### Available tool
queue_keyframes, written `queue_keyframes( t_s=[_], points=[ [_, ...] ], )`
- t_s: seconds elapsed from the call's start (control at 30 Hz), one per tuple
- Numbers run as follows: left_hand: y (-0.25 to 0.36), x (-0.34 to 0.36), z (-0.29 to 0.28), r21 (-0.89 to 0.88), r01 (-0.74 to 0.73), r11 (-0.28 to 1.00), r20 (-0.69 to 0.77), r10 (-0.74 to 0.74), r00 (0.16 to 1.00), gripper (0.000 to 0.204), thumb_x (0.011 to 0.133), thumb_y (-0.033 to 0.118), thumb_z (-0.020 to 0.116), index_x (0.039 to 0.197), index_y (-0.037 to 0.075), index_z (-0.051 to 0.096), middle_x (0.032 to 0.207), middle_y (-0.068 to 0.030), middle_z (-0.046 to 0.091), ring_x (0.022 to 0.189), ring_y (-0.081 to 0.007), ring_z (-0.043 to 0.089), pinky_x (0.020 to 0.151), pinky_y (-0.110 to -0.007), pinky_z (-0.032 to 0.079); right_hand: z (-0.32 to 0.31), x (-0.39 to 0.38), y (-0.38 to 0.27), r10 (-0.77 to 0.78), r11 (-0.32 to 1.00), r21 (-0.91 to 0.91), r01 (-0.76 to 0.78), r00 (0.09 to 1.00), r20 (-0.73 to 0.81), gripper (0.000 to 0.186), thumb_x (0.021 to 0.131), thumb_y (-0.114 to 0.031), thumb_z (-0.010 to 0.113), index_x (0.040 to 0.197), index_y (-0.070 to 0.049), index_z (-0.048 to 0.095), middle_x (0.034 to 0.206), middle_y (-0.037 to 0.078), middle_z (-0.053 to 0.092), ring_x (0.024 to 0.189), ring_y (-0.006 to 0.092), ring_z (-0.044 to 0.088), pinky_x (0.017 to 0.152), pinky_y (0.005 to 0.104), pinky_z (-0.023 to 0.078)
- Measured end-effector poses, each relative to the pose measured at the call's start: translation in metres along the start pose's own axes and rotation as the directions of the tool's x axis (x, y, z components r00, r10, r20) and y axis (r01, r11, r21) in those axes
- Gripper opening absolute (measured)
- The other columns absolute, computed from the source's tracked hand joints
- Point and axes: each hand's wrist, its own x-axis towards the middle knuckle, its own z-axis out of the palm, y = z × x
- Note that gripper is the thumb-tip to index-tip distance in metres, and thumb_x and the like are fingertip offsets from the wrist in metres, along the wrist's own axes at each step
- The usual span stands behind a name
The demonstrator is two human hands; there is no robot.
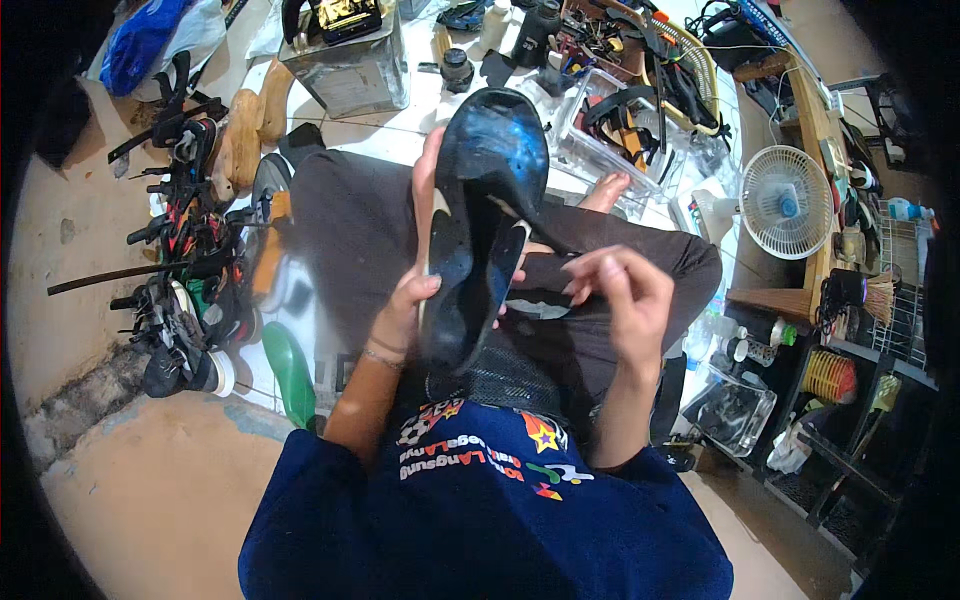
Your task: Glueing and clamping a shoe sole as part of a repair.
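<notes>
My left hand (410, 295) is closed round a black shoe sole (490, 150), held upright over my lap. Its wide end points away from me and has a glossy, bluish sheen; the middle is narrower, with pale patches along the edges. My left thumb lies on the near side, while other fingers wrap behind and show at both edges. To the right, apart from the sole, my right hand (630, 300) is raised with its fingers bent inward. Whatever its fingertips pinch, if anything, is too small or blurred to make out.
Sandals and shoes (185, 330) pile up at left, beside wooden shoe lasts (240, 135) and a green sole (288, 372). A metal tin (360, 80), a dark jar (457, 70) and a clear plastic box (610, 130) of tools stand ahead. A white fan (786, 202) is at right.
</notes>
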Motion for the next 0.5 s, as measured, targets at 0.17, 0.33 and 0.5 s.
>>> queue_keyframes(
  t_s=[0.17, 0.33, 0.5],
  points=[
    [-0.003, -0.003, -0.01, -0.103, 0.106, 0.989, 0.057, -0.101, 0.993, 0.095, 0.078, 0.039, 0.069, 0.148, -0.01, 0.028, 0.138, -0.0433, 0.042, 0.103, -0.0466, 0.064, 0.082, -0.052, 0.059, 0.012, 0.033, 0.012, 0.032, 0.991, 0.135, -0.015, 0.992, -0.119, 0.031, 0.102, -0.017, 0.058, 0.125, 0.004, 0.059, 0.109, 0.013, 0.068, 0.089, 0.0151, 0.067, 0.074, 0.0264, 0.055],
    [-0.01, -0.009, -0.02, 0.087, 0.019, 0.996, 0.106, -0.028, 0.994, 0.095, 0.082, 0.043, 0.07, 0.149, -0.008, 0.027, 0.14, -0.0429, 0.04, 0.108, -0.052, 0.061, 0.089, -0.061, 0.054, 0.034, 0.046, 0.013, -0.036, 0.999, 0.021, 0.038, 0.997, -0.071, 0.036, 0.099, -0.023, 0.065, 0.122, 0.004, 0.062, 0.087, 0.003, 0.064, 0.075, 0.0075, 0.057, 0.067, 0.0207, 0.045],
    [-0.02, -0.034, -0.043, 0.409, 0.091, 0.908, 0.0, -0.099, 0.995, 0.079, 0.094, 0.049, 0.057, 0.148, -0.003, 0.034, 0.141, -0.0305, 0.047, 0.123, -0.042, 0.055, 0.108, -0.058, 0.041, 0.043, 0.042, 0.004, -0.08, 0.997, -0.021, 0.078, 0.993, -0.089, 0.027, 0.096, -0.018, 0.068, 0.11, 0.005, 0.068, 0.063, -0.002, 0.06, 0.055, 0.0033, 0.049, 0.053, 0.0219, 0.039]
  ],
)
